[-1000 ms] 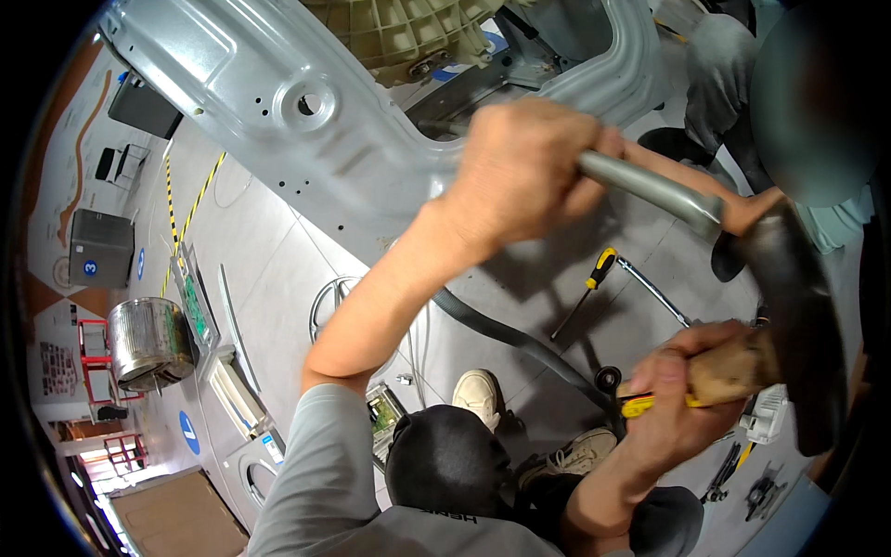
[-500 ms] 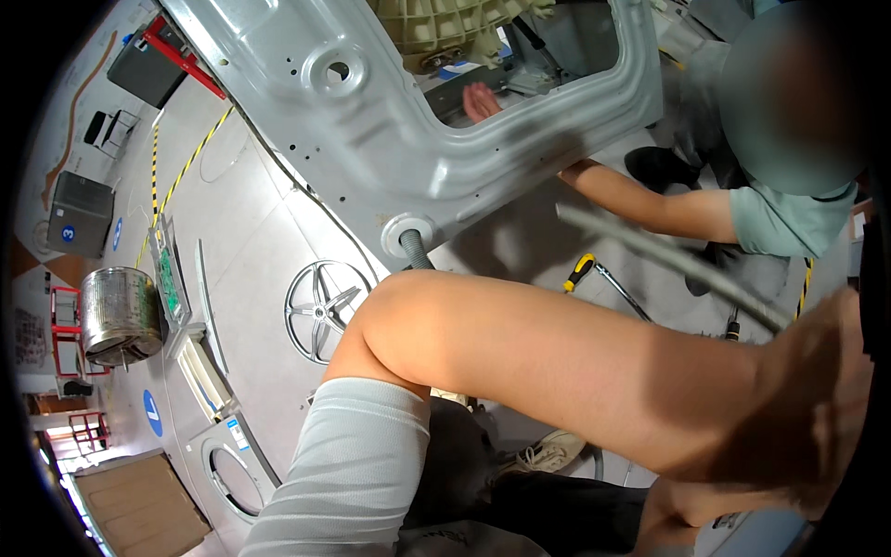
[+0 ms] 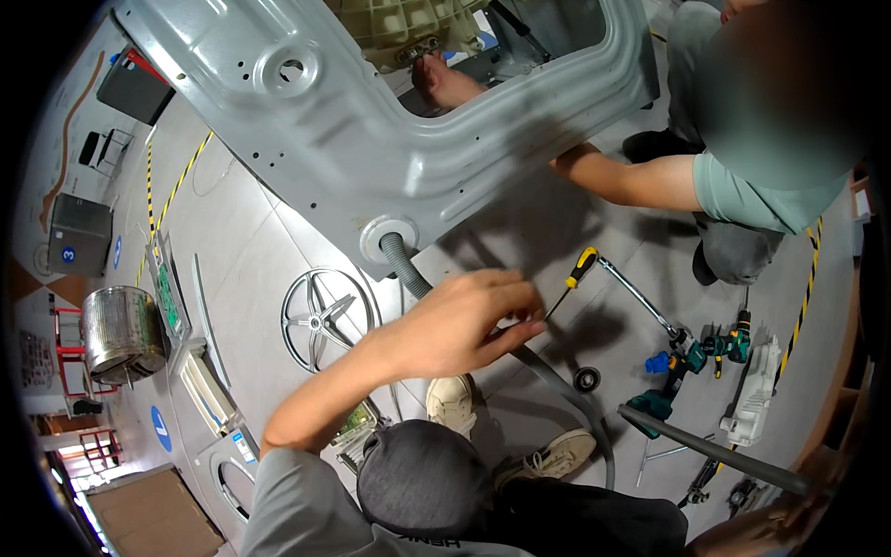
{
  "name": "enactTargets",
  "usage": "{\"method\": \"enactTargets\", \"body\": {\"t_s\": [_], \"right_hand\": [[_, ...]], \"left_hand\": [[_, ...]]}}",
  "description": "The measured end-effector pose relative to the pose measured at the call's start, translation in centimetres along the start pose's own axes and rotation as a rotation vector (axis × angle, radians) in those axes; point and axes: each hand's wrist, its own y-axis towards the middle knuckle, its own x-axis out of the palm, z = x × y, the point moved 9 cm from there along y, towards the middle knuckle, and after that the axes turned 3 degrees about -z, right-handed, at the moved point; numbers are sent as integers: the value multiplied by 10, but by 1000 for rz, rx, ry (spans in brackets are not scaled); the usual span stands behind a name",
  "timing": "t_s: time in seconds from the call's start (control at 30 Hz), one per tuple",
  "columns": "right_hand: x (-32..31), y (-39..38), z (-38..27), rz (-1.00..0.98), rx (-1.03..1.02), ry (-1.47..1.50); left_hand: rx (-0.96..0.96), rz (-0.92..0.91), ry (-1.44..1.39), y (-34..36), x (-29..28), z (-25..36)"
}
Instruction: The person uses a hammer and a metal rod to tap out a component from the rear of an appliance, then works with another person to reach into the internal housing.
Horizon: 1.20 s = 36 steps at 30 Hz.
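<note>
My left hand (image 3: pixel 469 320) hovers over a grey corrugated drain hose (image 3: pixel 571 390), its fingers loosely bent with a gap to the thumb and no visible grip. The hose comes out of a round hole in a grey metal washer cabinet (image 3: pixel 325 139) and runs down to the floor by my shoes. At the dim lower right rim, my right hand (image 3: pixel 775 527) is closed on a grey hose length (image 3: pixel 733 458), whose free end points left; its fingers are partly hidden. Inside the cabinet opening, a co-worker's hand (image 3: pixel 450 84) touches the underside of a cream plastic tub (image 3: pixel 399 32).
A yellow-black screwdriver (image 3: pixel 582 267), a ratchet wrench (image 3: pixel 640 297), cordless drills (image 3: pixel 733 343) and a bearing (image 3: pixel 587 379) lie on the floor. A spoked pulley (image 3: pixel 320 322) and steel drum (image 3: pixel 122 325) are left. A co-worker (image 3: pixel 770 186) crouches at upper right.
My left hand has swung back from the far right to above the hose near the cabinet. The hose's free end has dropped lower. The co-worker's hand has moved up to the tub.
</note>
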Motion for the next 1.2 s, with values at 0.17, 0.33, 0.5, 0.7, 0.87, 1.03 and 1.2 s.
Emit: {"method": "enactTargets", "body": {"t_s": [0.17,0.33,0.5,0.7,0.87,1.03,1.2], "right_hand": [[-96,-122,100,434,334,-162],[-52,-119,146,425,664,-195],[-8,-88,144,416,793,-170],[-1,-85,150,371,791,-141],[5,-82,151,349,770,-127],[10,-83,156,324,848,-74],[15,-85,160,348,820,-42]], "left_hand": [[-107,-47,-22,-25,21,-27],[-162,-85,-47,-24,25,-39],[-159,-81,-46,-24,28,-49],[-155,-94,-62,-22,33,-48],[-134,-100,-81,-20,32,-43],[-130,-107,-71,-21,32,-42],[-150,-117,-80,-21,37,-44]]}}
